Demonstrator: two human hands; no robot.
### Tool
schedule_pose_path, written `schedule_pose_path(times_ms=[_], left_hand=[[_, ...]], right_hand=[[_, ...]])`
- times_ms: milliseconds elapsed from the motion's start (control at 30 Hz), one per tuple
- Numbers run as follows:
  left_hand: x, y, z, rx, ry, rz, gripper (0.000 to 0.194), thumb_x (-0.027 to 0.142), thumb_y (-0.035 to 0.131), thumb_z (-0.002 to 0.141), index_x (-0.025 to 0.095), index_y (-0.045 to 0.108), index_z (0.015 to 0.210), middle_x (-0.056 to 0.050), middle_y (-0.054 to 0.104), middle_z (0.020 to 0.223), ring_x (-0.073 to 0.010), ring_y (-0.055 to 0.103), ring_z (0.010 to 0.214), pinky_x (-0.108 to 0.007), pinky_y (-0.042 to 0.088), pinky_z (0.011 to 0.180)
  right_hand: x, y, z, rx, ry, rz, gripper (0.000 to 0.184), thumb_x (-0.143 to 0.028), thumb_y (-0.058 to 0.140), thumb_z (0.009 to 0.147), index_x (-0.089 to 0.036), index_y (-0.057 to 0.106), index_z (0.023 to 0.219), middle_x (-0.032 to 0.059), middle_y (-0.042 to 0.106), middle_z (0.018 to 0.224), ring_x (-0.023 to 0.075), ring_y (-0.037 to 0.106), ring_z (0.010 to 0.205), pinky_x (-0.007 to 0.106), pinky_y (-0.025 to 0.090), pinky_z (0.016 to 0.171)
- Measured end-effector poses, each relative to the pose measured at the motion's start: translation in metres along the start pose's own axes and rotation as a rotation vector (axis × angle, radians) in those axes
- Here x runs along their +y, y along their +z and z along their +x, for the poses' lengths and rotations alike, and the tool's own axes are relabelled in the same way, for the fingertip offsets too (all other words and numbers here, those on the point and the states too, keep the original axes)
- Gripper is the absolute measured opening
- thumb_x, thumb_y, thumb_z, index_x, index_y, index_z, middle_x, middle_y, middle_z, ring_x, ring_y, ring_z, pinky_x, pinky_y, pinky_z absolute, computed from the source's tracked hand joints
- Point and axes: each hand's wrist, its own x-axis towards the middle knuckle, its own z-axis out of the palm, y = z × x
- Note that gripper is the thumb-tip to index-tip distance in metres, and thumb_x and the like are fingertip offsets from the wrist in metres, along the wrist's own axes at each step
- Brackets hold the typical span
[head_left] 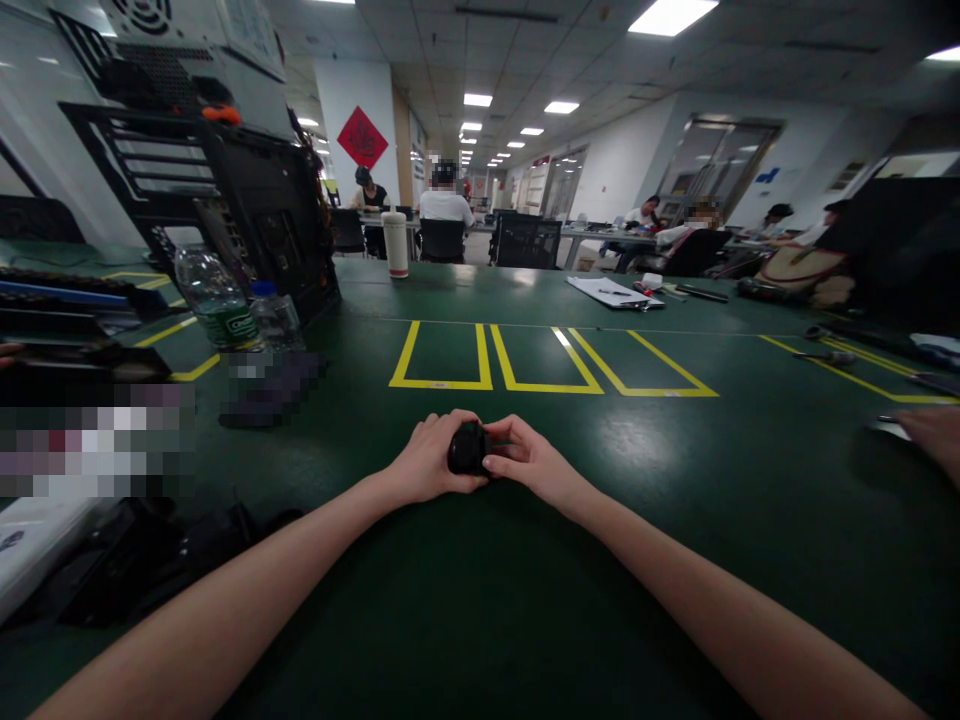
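Note:
A small rounded black object [466, 452] with a glossy front is held between my two hands over the green table [480, 600]; its exact kind I cannot make out. My left hand [429, 458] wraps around its left side, thumb below and fingers over the top. From the right, the thumb and fingers of my right hand [529, 462] pinch its edge. Parts of the object are covered by my fingers. Just beyond the hands, yellow tape outlines [442, 384] mark the tabletop.
Plastic bottles [217, 300] and a black computer case [262, 220] stand at the left. A white tumbler [395, 245] and a clipboard [611, 292] are farther back. Another person's hand [934, 435] reaches in at the right edge. Several people sit in the background.

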Motion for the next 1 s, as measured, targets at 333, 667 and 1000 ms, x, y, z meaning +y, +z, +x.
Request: schedule_pose_path(times_ms=[333, 667, 1000], left_hand=[[-0.0013, 0.0019, 0.0006, 0.009, -0.003, 0.01, 0.06, 0.04, 0.065, 0.062, 0.023, 0.035, 0.111, -0.005, 0.049, 0.1, -0.0221, 0.046, 0.082, -0.035, 0.038, 0.07], [0.0006, -0.0001, 0.0002, -0.004, -0.001, 0.004, 0.058, 0.04, 0.064, 0.062, 0.024, 0.036, 0.111, -0.005, 0.049, 0.101, -0.0222, 0.047, 0.083, -0.035, 0.038, 0.07], [0.0038, -0.0046, -0.0007, -0.029, -0.027, -0.027, 0.058, 0.04, 0.064, 0.063, 0.024, 0.035, 0.111, -0.005, 0.048, 0.101, -0.022, 0.047, 0.083, -0.035, 0.039, 0.071]], right_hand=[[0.0058, 0.003, 0.0015, 0.074, -0.032, -0.018, 0.021, -0.023, 0.059, 0.072, -0.022, 0.045, 0.088, 0.0006, 0.052, 0.095, 0.0147, 0.056, 0.085, 0.03, 0.047, 0.068], [0.0015, -0.0011, 0.0004, -0.019, -0.004, -0.028, 0.031, -0.018, 0.061, 0.07, -0.022, 0.044, 0.096, 0.0027, 0.049, 0.107, 0.0181, 0.051, 0.101, 0.037, 0.045, 0.083], [0.0047, 0.0045, 0.0012, 0.077, -0.017, -0.061, 0.021, -0.028, 0.057, 0.074, -0.022, 0.045, 0.091, 0.0021, 0.051, 0.099, 0.017, 0.055, 0.089, 0.033, 0.048, 0.07]])
